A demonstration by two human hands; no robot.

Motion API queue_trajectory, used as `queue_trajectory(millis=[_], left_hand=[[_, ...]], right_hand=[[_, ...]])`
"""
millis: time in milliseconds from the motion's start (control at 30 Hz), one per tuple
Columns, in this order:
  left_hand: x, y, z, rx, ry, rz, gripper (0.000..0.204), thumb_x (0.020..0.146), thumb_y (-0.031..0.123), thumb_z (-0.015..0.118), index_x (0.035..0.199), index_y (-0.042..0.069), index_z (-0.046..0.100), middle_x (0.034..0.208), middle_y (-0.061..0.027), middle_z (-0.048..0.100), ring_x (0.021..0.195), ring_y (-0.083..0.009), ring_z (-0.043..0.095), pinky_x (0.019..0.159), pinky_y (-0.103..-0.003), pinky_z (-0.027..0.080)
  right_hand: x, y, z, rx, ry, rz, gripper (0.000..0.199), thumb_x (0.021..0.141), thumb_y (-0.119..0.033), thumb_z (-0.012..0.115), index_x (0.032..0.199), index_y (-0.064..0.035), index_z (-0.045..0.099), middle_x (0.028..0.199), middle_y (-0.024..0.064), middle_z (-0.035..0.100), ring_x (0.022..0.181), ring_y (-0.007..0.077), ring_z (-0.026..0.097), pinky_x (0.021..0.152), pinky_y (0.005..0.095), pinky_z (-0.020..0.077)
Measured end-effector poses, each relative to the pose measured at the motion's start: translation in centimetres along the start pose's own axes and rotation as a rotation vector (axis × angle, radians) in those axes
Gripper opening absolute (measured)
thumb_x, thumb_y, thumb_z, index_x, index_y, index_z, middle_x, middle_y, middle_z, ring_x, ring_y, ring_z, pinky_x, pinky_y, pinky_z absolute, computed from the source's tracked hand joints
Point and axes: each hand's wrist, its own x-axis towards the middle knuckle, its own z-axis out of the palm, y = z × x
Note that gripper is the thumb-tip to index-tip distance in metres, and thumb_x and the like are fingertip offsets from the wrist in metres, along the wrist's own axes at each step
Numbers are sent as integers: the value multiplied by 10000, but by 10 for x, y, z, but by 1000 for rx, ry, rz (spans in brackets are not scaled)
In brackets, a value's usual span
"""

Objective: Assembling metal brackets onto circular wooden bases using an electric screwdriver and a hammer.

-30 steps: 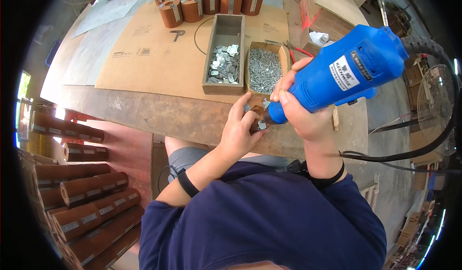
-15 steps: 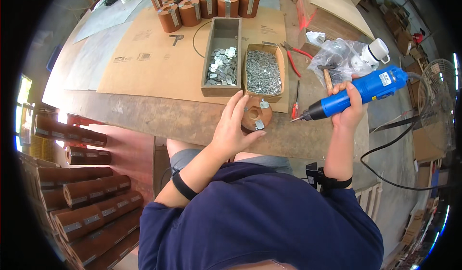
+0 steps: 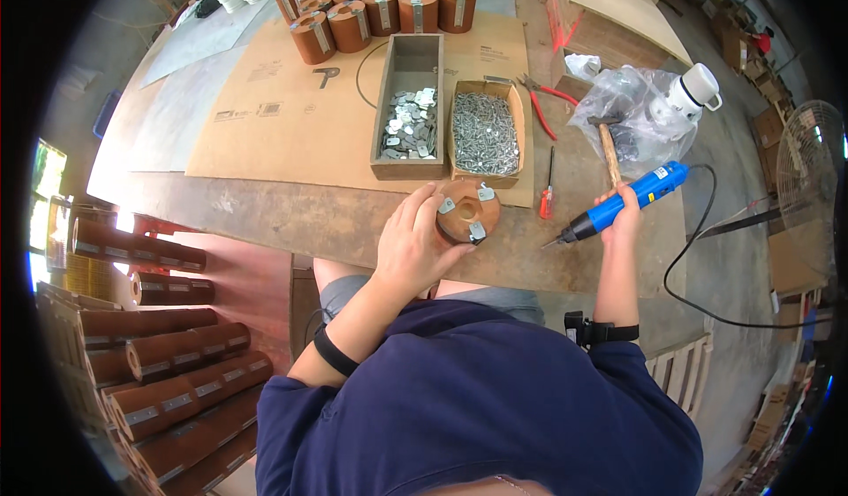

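Observation:
A short brown cylinder (image 3: pixel 461 224) with a round hole in its top stands at the table's near edge. Three small metal plates sit around its top face. My left hand (image 3: pixel 413 235) grips its left side, thumb at the front and fingers behind. In my right hand (image 3: pixel 623 218) is a blue electric screwdriver (image 3: pixel 640 197), its bit pointing left and down close to the tabletop, apart from the cylinder. Just beyond the cylinder are a wooden box of flat metal plates (image 3: pixel 410 125) and a cardboard box of screws (image 3: pixel 484 131).
Right of the boxes lie red-handled pliers (image 3: pixel 542 112), a red screwdriver (image 3: pixel 546 197) and a hammer (image 3: pixel 609 151). A white bottle (image 3: pixel 693 90) and a plastic bag stand behind. Many finished-looking brown cylinders (image 3: pixel 384 10) fill the far side. Long brown tubes (image 3: pixel 181 355) are stacked at lower left. A black cord hangs right.
My right hand has drawn the electric screwdriver nearer and lower. My left hand has closed round the cylinder's side, uncovering the plate at its left.

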Motion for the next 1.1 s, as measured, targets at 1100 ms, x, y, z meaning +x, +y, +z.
queue_trajectory(millis=[1100], left_hand=[[5,0,-2,-269,-100,-139,769,553,245,783,1193,7,428,1213,-169,415,1092,-322,454,892,-370,403]], right_hand=[[5,28,-14,36,108,186,190,713,-160,601,821,-55,486,678,69,493,584,200,511,573,375,475]])
